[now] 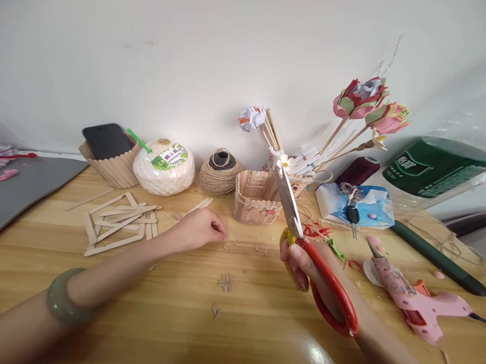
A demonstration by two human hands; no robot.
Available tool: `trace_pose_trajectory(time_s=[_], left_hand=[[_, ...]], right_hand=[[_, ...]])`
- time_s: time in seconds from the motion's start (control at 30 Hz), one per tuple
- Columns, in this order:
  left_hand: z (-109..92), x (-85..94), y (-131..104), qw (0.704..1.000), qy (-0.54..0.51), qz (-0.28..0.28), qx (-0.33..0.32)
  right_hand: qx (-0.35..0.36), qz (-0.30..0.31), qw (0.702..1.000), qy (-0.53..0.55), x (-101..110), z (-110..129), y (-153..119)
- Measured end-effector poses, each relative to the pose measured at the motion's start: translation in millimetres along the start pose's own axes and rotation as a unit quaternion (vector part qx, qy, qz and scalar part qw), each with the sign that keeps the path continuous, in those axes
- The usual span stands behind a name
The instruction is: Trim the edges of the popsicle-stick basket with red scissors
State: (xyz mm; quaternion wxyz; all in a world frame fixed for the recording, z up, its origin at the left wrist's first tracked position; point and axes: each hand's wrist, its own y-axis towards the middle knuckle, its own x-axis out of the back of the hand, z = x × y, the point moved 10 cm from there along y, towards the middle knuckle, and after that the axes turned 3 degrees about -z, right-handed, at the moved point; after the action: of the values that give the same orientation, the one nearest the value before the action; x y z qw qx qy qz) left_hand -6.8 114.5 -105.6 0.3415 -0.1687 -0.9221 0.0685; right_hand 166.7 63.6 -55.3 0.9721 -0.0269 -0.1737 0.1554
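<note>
My left hand is low over the middle of the table, fingertips pinched together. What lies between them, if anything, I cannot make out. In my right hand is a pair of scissors with red and yellow handles, blades together and pointing up and away. Small petal-like wooden slivers form a flower-shaped cluster on the table between my forearms. A few loose slivers lie below it, others near my left fingertips. Just beyond my hands stands a small basket of wooden sticks, partly behind the blades.
Craft sticks lie left of my left hand. Behind are a stick holder with a phone, a white coconut, twine and paper flowers. A pink glue gun and dark green bar lie right.
</note>
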Motion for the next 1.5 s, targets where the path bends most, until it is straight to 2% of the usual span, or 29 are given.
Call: trace_pose_trajectory(time_s=[0.13, 0.27, 0.37, 0.47, 0.57, 0.67, 0.9, 1.13, 1.33, 1.5], left_hand=[[-17.3, 9.4, -5.3, 0.997, 0.046, -0.043, -0.052], [-41.9, -2.7, -5.9, 0.985, 0.118, -0.017, -0.124], [-48.1, -10.8, -4.8, 0.976, 0.175, -0.004, -0.132], [-50.2, -12.2, -4.3, 0.973, 0.189, -0.002, -0.129], [-47.2, -11.3, -2.5, 0.982, 0.150, 0.007, -0.112], [-36.4, -15.6, 0.9, 0.994, 0.067, 0.048, -0.070], [-24.3, -21.5, 0.3, 0.993, -0.017, 0.110, -0.045], [-23.0, -18.3, 2.7, 0.991, -0.045, 0.114, -0.047], [-17.7, -24.5, 4.1, 0.986, -0.101, 0.133, -0.008], [-17.4, -24.0, 6.5, 0.986, -0.105, 0.132, -0.006]], right_hand=[[0.012, -0.001, 1.000, -0.005, 0.3, 1.4, 0.0], [0.010, -0.001, 1.000, -0.016, 0.3, 1.6, 1.0], [0.012, -0.004, 1.000, -0.022, 0.9, 2.3, 1.2], [0.012, -0.002, 1.000, -0.020, 1.2, 2.5, 0.3], [0.015, 0.000, 1.000, -0.010, 1.6, 3.4, -0.5], [0.014, -0.001, 1.000, -0.010, 2.2, 3.8, -0.4], [0.018, -0.003, 1.000, -0.009, 0.1, 8.6, 0.1], [0.003, 0.002, 1.000, -0.016, -0.7, 4.3, 1.1], [0.005, 0.000, 1.000, -0.015, 0.1, 3.0, 1.2], [0.009, -0.004, 1.000, -0.018, 1.2, 1.7, 1.9]])
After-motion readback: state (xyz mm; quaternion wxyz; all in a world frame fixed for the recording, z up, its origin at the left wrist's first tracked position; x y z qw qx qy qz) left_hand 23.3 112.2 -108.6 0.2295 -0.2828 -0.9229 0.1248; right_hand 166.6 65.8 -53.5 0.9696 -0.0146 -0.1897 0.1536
